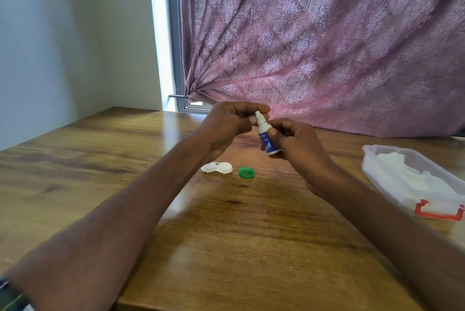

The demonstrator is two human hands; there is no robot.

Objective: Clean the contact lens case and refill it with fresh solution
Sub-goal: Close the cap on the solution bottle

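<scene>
A small white solution bottle (pixel 266 138) with a blue label is held upright above the table, tilted slightly left. My right hand (pixel 294 144) grips its body from the right. My left hand (pixel 231 125) pinches the white cap at the bottle's top with thumb and fingers. Below the hands, the white contact lens case (pixel 217 168) lies on the wooden table (pixel 226 235). A green round lid (pixel 246 172) lies just right of the case, apart from it.
A clear plastic box (pixel 412 179) with white tissue inside and a red clasp sits at the right edge. A pink patterned curtain (pixel 327 46) hangs behind the table; a window frame and a pale wall are at the back left.
</scene>
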